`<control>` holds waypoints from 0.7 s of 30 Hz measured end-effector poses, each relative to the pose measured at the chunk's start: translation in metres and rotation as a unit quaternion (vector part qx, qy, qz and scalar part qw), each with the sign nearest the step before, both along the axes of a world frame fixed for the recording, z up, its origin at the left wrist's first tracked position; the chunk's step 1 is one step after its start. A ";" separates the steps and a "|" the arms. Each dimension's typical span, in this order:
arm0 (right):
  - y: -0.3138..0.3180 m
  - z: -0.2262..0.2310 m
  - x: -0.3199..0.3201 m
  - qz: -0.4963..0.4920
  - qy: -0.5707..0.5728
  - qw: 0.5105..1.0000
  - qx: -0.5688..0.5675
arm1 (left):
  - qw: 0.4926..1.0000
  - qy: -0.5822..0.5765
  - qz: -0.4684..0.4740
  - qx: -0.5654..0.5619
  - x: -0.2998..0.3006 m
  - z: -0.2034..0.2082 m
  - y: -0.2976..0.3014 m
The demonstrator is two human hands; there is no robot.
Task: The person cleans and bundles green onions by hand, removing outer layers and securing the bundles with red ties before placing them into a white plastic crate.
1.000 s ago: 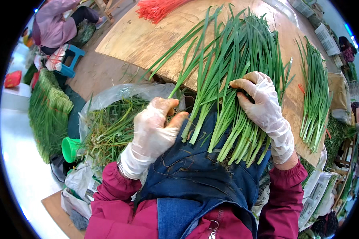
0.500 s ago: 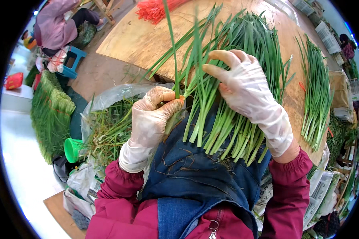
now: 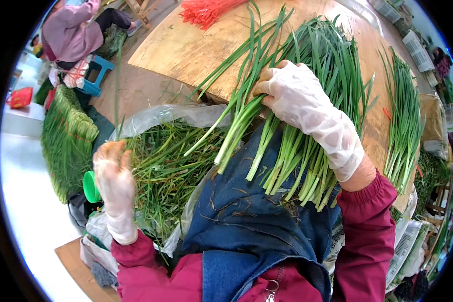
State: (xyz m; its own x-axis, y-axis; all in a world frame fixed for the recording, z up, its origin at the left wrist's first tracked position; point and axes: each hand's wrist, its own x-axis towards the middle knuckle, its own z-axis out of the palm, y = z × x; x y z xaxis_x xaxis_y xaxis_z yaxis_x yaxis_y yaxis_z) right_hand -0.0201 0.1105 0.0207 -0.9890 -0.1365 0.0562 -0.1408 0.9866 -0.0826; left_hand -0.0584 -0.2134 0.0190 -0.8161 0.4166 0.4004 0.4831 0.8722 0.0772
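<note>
Both my hands wear thin whitish gloves. My right hand [image 3: 294,93] is closed round a small bunch of garlic chives [image 3: 236,126], its pale stem ends pointing down toward my lap. Under and beside that hand a large pile of garlic chives [image 3: 332,65] lies on the wooden table, stems over the edge. My left hand [image 3: 115,183] is at the left, over the side of a clear plastic bag [image 3: 153,118] full of loose leaf scraps [image 3: 178,173]. Its fingers are curled, and a thin, blurred chive leaf [image 3: 117,85] rises from them.
A tied bundle of chives [image 3: 403,121] lies on the right of the wooden table [image 3: 171,48]. Red ties [image 3: 206,11] sit at its far edge. More bundles [image 3: 65,141] stand at the left, near a green cup [image 3: 90,187]. A person [image 3: 73,32] sits beyond, by a blue stool [image 3: 99,75].
My left hand has moved left and down, away from the bunch, over the bag's side with a leaf. My right hand, loosely curled before, has closed on the small bunch.
</note>
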 end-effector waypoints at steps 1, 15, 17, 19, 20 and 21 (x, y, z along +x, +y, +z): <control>-0.004 0.001 -0.003 -0.008 -0.021 1.000 0.018 | 0.993 -0.012 -0.065 0.095 0.016 0.006 0.019; -0.003 0.013 -0.021 -0.028 -0.121 0.990 -0.060 | 0.946 -0.001 -0.269 0.183 0.024 -0.039 0.123; 0.002 0.016 -0.017 -0.042 -0.131 0.986 -0.089 | 0.919 -0.045 -0.292 0.262 0.024 -0.036 0.123; 0.003 0.013 -0.018 -0.034 -0.115 0.989 -0.091 | 0.898 -0.108 -0.312 0.291 0.028 -0.023 0.115; 0.004 0.014 -0.017 -0.046 -0.121 0.988 -0.085 | 0.870 -0.135 -0.390 0.269 0.024 -0.020 0.104; 0.005 0.012 -0.016 -0.047 -0.116 0.989 -0.082 | 0.847 -0.321 -0.358 0.228 0.024 -0.005 0.082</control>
